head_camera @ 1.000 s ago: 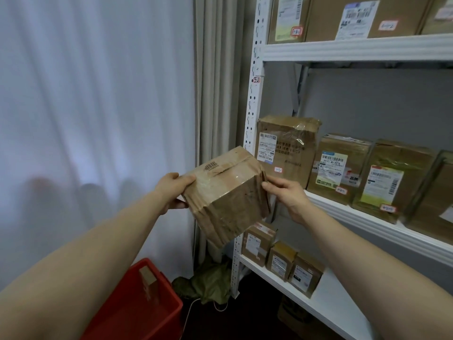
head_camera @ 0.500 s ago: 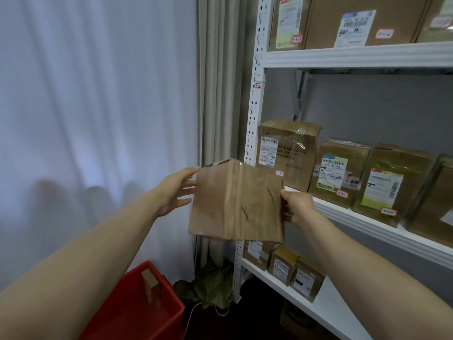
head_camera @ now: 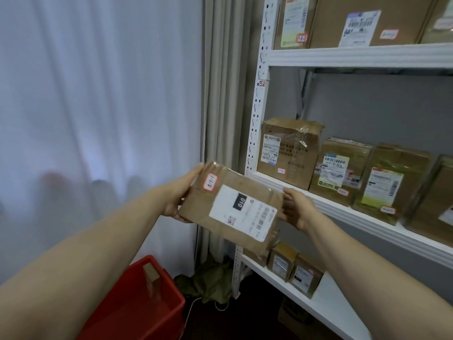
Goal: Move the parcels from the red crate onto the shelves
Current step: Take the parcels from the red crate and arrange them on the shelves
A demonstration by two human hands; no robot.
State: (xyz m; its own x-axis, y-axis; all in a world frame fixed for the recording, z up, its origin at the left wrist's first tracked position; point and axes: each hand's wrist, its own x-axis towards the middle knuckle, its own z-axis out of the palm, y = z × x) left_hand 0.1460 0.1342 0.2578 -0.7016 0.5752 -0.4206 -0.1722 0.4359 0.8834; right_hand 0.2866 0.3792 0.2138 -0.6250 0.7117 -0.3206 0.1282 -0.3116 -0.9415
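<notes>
A brown cardboard parcel [head_camera: 220,192] with a white shipping label and a small red-edged sticker is held in the air in front of the white shelving unit [head_camera: 343,207]. My left hand [head_camera: 180,195] grips its left end, and my right hand [head_camera: 295,209] grips its right end. The labelled face is turned toward me and tilts down to the right. Below left, the red crate [head_camera: 137,305] stands on the floor with one small brown parcel [head_camera: 152,278] upright inside.
Several labelled parcels stand on the middle shelf [head_camera: 289,153], more on the top shelf [head_camera: 355,20], and small ones on the lower shelf [head_camera: 294,271]. A white curtain [head_camera: 98,94] hangs at the left. A green bag [head_camera: 210,280] and a white cable lie on the floor.
Both hands have rotated the parcel: a taped corner showed first, then a plain brown face, and now the face with the shipping label. The parcel has also dropped slightly.
</notes>
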